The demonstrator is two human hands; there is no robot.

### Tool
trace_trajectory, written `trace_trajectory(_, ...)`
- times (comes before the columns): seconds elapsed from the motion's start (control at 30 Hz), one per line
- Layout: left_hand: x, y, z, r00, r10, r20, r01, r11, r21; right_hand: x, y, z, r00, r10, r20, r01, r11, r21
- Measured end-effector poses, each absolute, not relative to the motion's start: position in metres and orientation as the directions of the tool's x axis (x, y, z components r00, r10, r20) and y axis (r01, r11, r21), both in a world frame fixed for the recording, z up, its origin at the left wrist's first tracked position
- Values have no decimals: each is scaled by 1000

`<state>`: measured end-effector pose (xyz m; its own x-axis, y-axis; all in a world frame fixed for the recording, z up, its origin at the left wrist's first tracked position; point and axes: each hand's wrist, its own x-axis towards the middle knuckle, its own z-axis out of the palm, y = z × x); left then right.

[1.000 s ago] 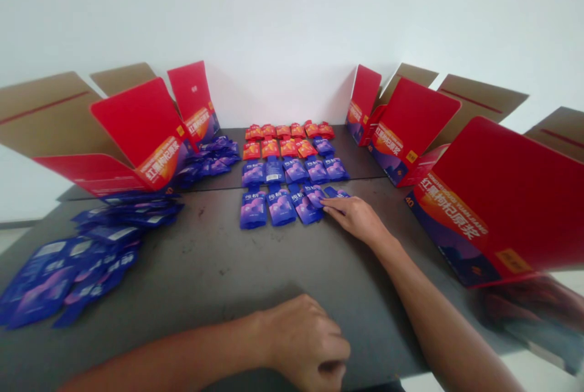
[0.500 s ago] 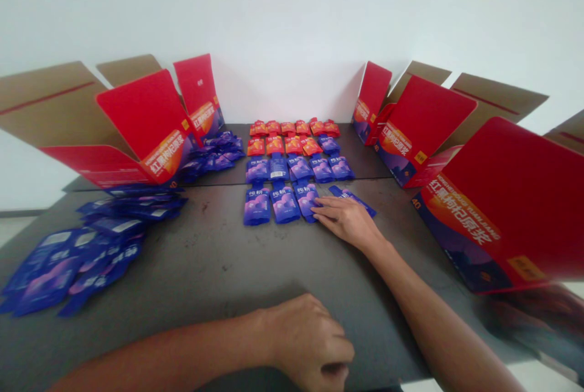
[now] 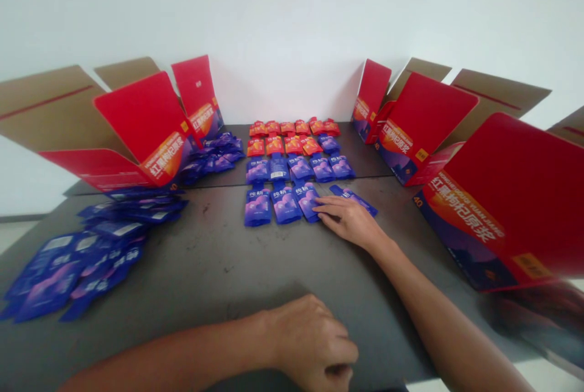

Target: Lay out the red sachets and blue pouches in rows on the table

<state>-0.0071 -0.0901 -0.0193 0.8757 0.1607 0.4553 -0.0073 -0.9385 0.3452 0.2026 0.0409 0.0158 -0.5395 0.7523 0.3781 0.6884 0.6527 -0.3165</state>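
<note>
Hands well apart here! The right hand [image 3: 349, 220] lies flat, fingertips on a blue foil spout pouch [image 3: 305, 200] in the nearest row: light, floppy, slick, best pinched by its body. The left hand [image 3: 314, 343] curls at the near edge of the dark grey desk [image 3: 219, 246].

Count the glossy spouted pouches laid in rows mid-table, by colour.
Red-orange glossy spouted pouches: 10
Blue-purple glossy spouted pouches: 10 visible; the right hand may cover another
Total: 20 visible
</note>
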Motion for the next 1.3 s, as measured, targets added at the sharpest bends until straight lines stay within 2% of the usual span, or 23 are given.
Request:
trace_trajectory(0.17,-7,-90,-20,881,159,446,-10,-936,353,199,35,22,-471,802,368,705,592,-390)
trace_trajectory(0.3,-6,-90,-20,900,155,406,1,-935,355,193,33,23,-239,911,336,778,386,-495)
trace_trajectory(0.4,-6,-90,-20,905,152,398,0,-934,358,190,36,19,-168,942,289,808,300,-508)
trace_trajectory(0.57,-6,-91,-18,912,165,376,26,-937,348,189,39,13,-148,953,265,824,267,-499)
trace_trajectory(0.87,-6,-91,-20,878,167,448,-7,-932,361,189,37,13,-127,965,227,776,240,-583)
trace_trajectory(1.13,-5,-92,-20,899,166,405,8,-931,364,187,36,14,-112,968,223,767,227,-600)
trace_trajectory(1.3,-6,-91,-17,912,160,377,18,-935,354,205,40,22,-59,948,314,797,234,-557)
